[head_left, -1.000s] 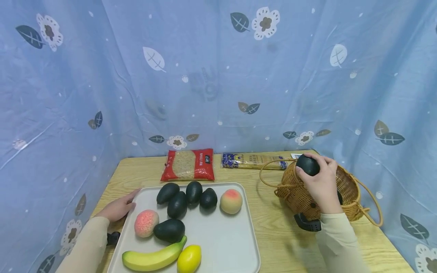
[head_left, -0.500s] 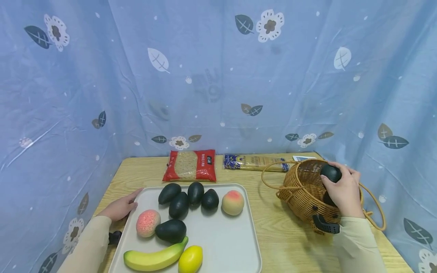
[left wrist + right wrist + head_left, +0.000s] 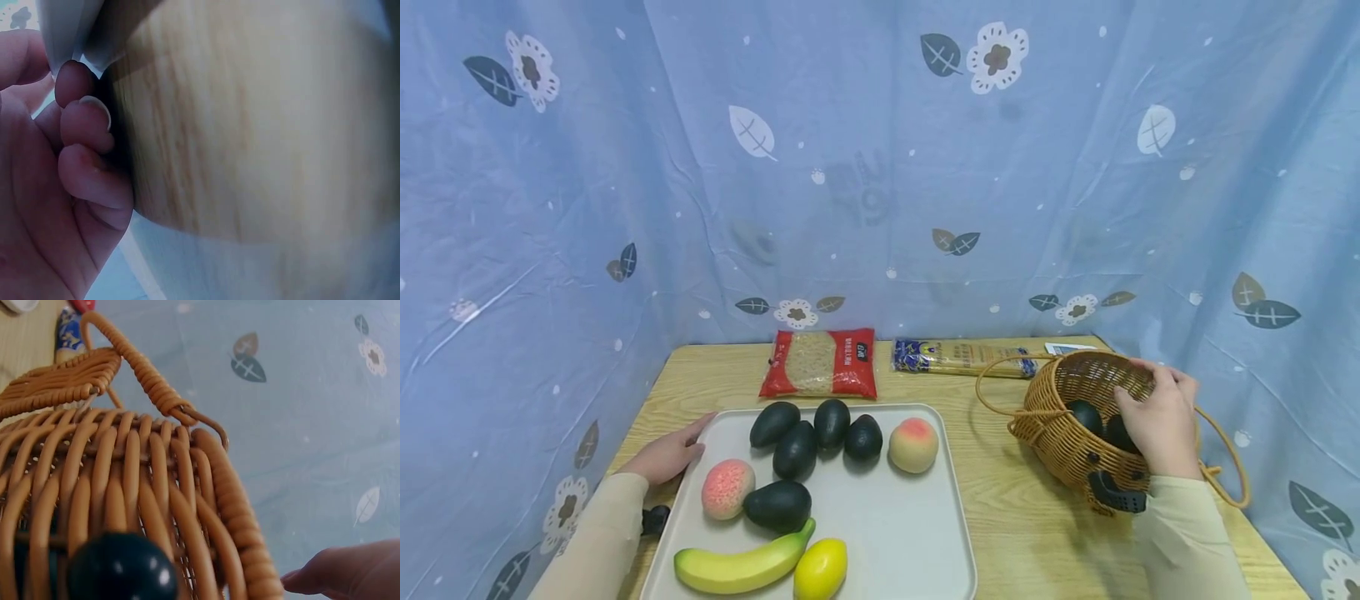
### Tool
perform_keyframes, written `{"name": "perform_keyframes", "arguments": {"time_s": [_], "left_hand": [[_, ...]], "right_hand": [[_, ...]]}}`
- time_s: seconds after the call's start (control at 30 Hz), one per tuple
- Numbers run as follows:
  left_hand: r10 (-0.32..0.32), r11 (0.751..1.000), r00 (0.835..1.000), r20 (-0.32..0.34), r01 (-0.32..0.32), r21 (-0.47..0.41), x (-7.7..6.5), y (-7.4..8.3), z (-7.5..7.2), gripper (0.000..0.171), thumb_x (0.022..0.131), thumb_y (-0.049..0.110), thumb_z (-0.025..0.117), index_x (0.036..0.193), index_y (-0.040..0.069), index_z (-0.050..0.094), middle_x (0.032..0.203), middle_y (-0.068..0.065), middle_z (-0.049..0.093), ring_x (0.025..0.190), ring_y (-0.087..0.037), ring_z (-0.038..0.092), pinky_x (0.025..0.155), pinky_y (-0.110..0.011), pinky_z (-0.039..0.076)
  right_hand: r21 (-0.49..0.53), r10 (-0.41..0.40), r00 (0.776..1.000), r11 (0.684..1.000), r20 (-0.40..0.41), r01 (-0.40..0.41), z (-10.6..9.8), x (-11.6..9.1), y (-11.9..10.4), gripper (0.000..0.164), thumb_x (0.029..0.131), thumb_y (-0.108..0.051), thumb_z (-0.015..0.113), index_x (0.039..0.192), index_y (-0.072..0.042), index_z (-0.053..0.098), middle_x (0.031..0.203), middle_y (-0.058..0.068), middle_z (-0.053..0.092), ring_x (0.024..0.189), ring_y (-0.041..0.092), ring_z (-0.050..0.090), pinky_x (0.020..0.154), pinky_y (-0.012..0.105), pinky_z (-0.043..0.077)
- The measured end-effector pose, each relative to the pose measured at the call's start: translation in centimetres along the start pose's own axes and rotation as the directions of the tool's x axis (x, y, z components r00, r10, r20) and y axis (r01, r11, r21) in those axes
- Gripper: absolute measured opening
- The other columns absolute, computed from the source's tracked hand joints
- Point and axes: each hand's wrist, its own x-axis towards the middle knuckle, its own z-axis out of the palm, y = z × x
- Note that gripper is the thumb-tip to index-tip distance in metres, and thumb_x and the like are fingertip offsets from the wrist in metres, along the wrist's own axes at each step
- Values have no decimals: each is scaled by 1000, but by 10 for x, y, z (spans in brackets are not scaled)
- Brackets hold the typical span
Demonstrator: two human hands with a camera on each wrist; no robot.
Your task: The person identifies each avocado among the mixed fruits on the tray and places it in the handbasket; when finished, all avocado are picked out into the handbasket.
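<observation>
On the left, the left hand [image 3: 662, 454] has a narrow grip, pinching the side edge of the tray [image 3: 906, 550]; a light hold there should do, since a tug could set round fruit rolling. On the right, the right hand [image 3: 1165, 421] is at the mouth of the basket [image 3: 1051, 446], its grip fairly wide with nothing seen in it, though the fingertips are partly hidden. Two avocados [image 3: 1083, 416] show inside, side by side; it is best to clear the rim without catching the weave, as the basket could tip.

From the left again: a peach [image 3: 727, 488] with matte, speckled pink skin, a smooth curved banana [image 3: 737, 569], greenish at its tips, then five more dark, tapering avocados on the tray, four bunched near its far edge. The yellow lemon [image 3: 820, 569] is an oval. Beyond the tray, on the wood-grained counter [image 3: 1007, 533], lies a crinkled red plastic bag [image 3: 820, 363]. A second, paler peach [image 3: 913, 445] sits near the tray's right side. The basket is coarse, stiff wicker, with a wrapped loop handle [image 3: 147, 372] and a glossy dark bead [image 3: 122, 569].
</observation>
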Motion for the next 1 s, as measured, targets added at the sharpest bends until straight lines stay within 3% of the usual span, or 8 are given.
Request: {"name": "perform_keyframes", "arguments": {"time_s": [0.27, 0.5, 0.63, 0.87, 1.0], "left_hand": [[-2, 1000, 1000, 0, 2, -16, 2, -7, 2, 67, 109, 25, 50, 167, 7, 22, 156, -36, 40, 136, -61, 43, 107, -77, 35], [-7, 1000, 1000, 4, 7, -28, 1, -7, 2, 67, 110, 25, 50, 167, 8, 21, 154, -37, 42, 135, -61, 45, 106, -77, 36], [-12, 1000, 1000, -2, 12, -25, -1, -2, 2, 66, 110, 25, 50, 167, 9, 22, 155, -37, 41, 135, -61, 44, 106, -76, 36], [-20, 1000, 1000, -7, 20, -17, -4, 7, 2, 65, 111, 24, 49, 167, 9, 22, 154, -36, 42, 135, -60, 45, 106, -76, 37], [-15, 1000, 1000, -12, 15, -15, -5, 7, 1, 65, 111, 23, 50, 167, 8, 22, 153, -36, 44, 134, -60, 47, 106, -75, 38]], "right_hand": [[1, -15, 999, 1000, 45, 15, 12, -1, -7, 55, 102, -7, 61, 152, 7, 43, 150, 43, 25, 132, 59, 34, 92, 72, 41], [35, -150, 984, 988, 97, 147, 34, -17, -41, 58, 102, -7, 65, 153, 5, 41, 145, 40, 31, 117, 53, 46, 78, 62, 48], [66, -277, 953, 960, 124, 271, 54, -33, -69, 57, 99, -4, 68, 151, 3, 45, 142, 36, 36, 110, 47, 53, 73, 53, 49], [161, -439, 884, 895, 162, 415, 99, -65, -112, 58, 91, 2, 78, 144, 1, 55, 140, 30, 45, 125, 50, 53, 102, 65, 49], [228, -490, 848, 866, 204, 445, 126, -84, -135, 60, 86, 1, 82, 141, -2, 59, 137, 23, 52, 123, 44, 58, 104, 59, 51]]}}
